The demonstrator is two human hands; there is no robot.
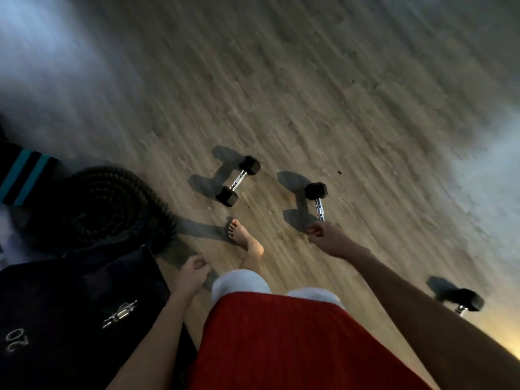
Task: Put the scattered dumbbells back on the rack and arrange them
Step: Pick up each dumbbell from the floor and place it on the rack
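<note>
Two black hex dumbbells with chrome handles lie on the wooden floor ahead of me: one (238,181) left of centre, the other (316,192) to its right. My right hand (323,236) hangs in a fist in front of the second one and hides its near end; it seems to be above the dumbbell, not gripping it. A third dumbbell (468,301) lies at the right, partly behind my right forearm. My left hand (194,270) is loosely curled and holds nothing. At the lower left, a dark weight marked "20" (17,337) with a chrome handle (119,313) sits in shadow.
A coiled black battle rope (104,209) lies on the floor at the left, with a black and teal striped item (25,178) behind it. My bare foot (244,243) is stepping forward between the rope and the dumbbells. Wooden floor stretches ahead.
</note>
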